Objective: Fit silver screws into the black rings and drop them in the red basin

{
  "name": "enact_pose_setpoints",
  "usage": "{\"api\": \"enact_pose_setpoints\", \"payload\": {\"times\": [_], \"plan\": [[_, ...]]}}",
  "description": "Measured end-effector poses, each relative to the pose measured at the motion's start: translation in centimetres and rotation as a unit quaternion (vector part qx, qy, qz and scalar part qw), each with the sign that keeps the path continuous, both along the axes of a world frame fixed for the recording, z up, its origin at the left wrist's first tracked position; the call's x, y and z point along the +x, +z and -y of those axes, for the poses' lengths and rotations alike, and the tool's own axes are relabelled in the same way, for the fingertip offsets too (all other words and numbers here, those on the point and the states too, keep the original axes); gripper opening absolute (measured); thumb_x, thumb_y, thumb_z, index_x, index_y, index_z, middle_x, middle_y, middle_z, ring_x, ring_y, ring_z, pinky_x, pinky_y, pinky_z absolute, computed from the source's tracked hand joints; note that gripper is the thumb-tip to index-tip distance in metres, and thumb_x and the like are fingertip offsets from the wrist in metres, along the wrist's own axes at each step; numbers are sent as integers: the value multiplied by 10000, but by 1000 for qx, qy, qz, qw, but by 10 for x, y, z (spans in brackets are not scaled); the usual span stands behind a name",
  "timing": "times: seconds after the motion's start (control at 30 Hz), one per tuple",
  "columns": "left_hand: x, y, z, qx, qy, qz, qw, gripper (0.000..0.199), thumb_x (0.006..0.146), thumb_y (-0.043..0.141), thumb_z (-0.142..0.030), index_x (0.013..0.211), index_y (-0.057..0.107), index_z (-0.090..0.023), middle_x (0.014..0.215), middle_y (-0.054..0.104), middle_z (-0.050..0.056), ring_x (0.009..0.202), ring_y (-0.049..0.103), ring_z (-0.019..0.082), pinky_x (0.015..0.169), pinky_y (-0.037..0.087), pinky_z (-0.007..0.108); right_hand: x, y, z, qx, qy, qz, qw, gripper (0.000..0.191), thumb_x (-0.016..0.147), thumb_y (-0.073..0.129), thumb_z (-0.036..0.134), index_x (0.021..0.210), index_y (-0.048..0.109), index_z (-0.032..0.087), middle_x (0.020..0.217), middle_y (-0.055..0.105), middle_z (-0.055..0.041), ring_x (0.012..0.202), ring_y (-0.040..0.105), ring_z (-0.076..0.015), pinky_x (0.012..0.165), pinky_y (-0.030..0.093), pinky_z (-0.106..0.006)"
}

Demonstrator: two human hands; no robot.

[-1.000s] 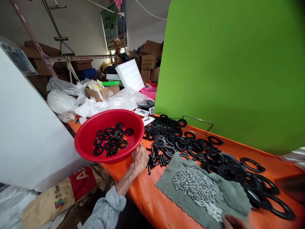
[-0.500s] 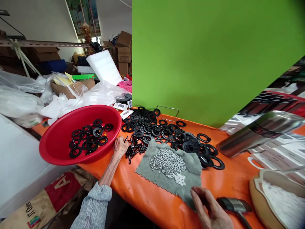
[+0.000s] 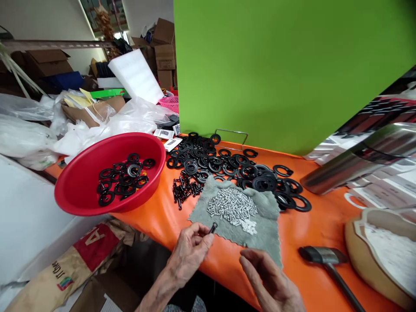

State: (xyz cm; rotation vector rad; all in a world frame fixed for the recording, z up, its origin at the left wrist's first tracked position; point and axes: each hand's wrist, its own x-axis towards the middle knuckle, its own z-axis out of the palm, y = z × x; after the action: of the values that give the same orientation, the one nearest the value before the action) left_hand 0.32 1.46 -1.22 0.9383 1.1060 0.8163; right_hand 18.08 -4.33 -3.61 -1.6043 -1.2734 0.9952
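Note:
My left hand (image 3: pixel 191 251) pinches a small black pin (image 3: pixel 213 228) with a round end, in front of the grey-green cloth (image 3: pixel 224 240). My right hand (image 3: pixel 273 279) hovers by the cloth's near right corner, thumb and index tips close together; whatever lies between them is too small to make out. Silver screws (image 3: pixel 232 206) are heaped on the cloth beside a small pile of white pieces (image 3: pixel 249 226). To the left of the cloth lies a pile of similar black pins (image 3: pixel 183 190). Black rings (image 3: pixel 214 164) spread out behind.
A red basin (image 3: pixel 74 190) holding several black rings stands on the left. Right of the cloth lie a black-headed mallet (image 3: pixel 325 255) and a tan container of white material (image 3: pixel 352 247). A steel flask (image 3: pixel 338 169) leans behind them. A green panel (image 3: pixel 276 78) rises at the back.
My left hand has left the black pin pile and moved right, towards me, with one pin in its fingers. My right hand has shifted slightly left. The camera view has tilted down a little.

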Motion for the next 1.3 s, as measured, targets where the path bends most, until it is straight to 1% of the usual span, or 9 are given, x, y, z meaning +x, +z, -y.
{"api": "enact_pose_setpoints", "payload": {"times": [0.1,0.2,0.37,0.47,0.67,0.87,1.07,1.17,1.3], "plan": [[2,6,6,-13,-9,44,999,446,750,673,-545,815,569,-117,683,536,-15,482,384,35,509,280,201,-5,4,-1,-24,-18,-61,998,299,781,651,507,914,661,239,883,672,-36,832,645,-185,773,534,-257],[2,9,11,-52,-27,114,992,422,772,678,-512,811,625,-95,713,560,8,474,398,26,499,242,203,-8,12,-3,-31,-32,-104,994,305,752,676,521,866,654,240,815,649,-21,760,628,-169,699,536,-240],[4,9,15,-121,-36,213,969,377,758,717,-452,798,676,-80,685,555,18,458,414,28,494,215,212,-13,30,-7,-32,-48,-118,991,312,733,683,533,779,636,228,713,607,-6,649,568,-163,601,506,-252],[7,10,16,-140,-40,228,963,382,753,716,-457,796,671,-80,685,552,18,455,403,26,504,225,217,-14,31,-7,-35,-51,-127,990,311,744,674,531,770,632,224,691,595,0,631,546,-155,595,488,-251],[9,9,20,-40,-42,47,997,379,754,702,-483,829,591,-129,586,425,-59,481,302,46,483,203,215,-12,26,-5,-22,-67,-138,988,318,734,694,519,787,638,211,745,613,-17,657,559,-158,597,486,-247],[13,11,23,37,-69,-58,995,198,831,603,-342,836,610,-145,697,526,-11,589,422,89,560,348,212,-15,29,-8,-7,-56,-119,991,301,749,688,509,798,651,215,720,616,-20,648,570,-158,591,501,-249],[13,14,24,98,-90,-131,982,157,863,535,-281,825,611,-150,734,533,8,613,445,110,565,362,226,-21,23,-13,23,-49,-130,990,334,721,704,535,751,622,213,703,601,-13,659,574,-153,596,505,-244],[11,14,22,127,-106,-156,974,145,873,522,-259,843,626,-162,770,537,15,651,469,122,593,371,234,-19,21,-11,-10,-51,-161,986,323,731,708,521,776,609,217,721,600,-6,670,569,-145,606,493,-232],[11,14,21,145,-121,-176,966,141,879,513,-243,846,633,-176,770,531,15,661,469,133,603,368,245,-9,22,-7,-86,-24,-173,981,363,774,653,543,961,659,232,706,603,2,663,565,-156,641,499,-253]]}}
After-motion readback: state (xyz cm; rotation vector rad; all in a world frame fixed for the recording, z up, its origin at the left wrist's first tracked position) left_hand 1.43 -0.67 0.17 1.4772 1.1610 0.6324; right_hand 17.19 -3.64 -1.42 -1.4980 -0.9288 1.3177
